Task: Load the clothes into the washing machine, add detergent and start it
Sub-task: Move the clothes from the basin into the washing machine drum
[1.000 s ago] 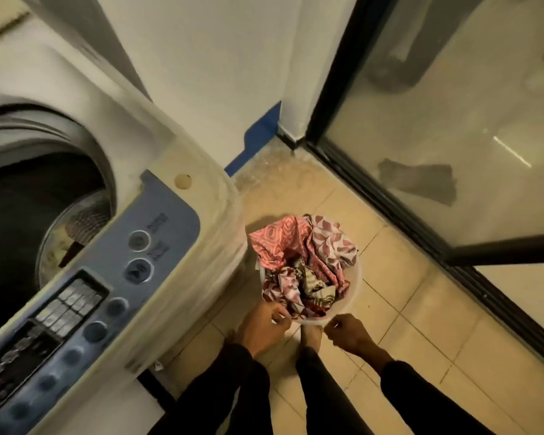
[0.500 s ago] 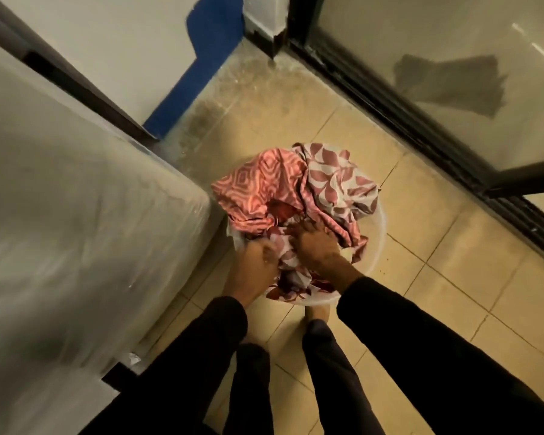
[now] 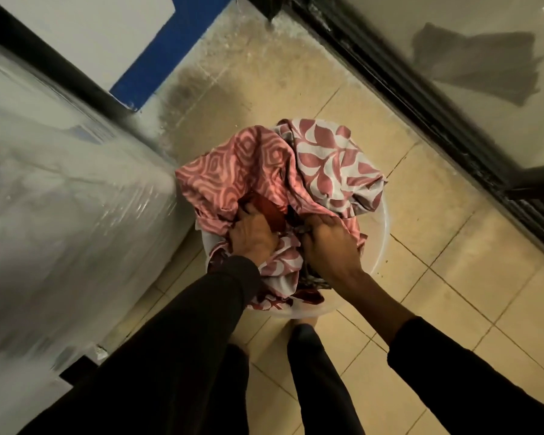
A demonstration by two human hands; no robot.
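The clothes (image 3: 264, 183), pink and white patterned cloths, are heaped in a pale round basin (image 3: 378, 246) on the tiled floor (image 3: 437, 293) at the picture's centre. The left hand (image 3: 254, 235) digs into the heap at its 7 o'clock edge, fingers curled into the fabric. The right hand (image 3: 328, 238), at 5 o'clock, grips a fold likewise. The washing machine (image 3: 60, 199), its side plastic-wrapped, stands at 9 o'clock just beside the basin; a dark-framed glass door (image 3: 453, 105) runs at 2 o'clock.

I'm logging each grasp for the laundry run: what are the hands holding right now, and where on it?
Both the left hand and right hand grip the clothes at the pile's near middle, inside the basin.
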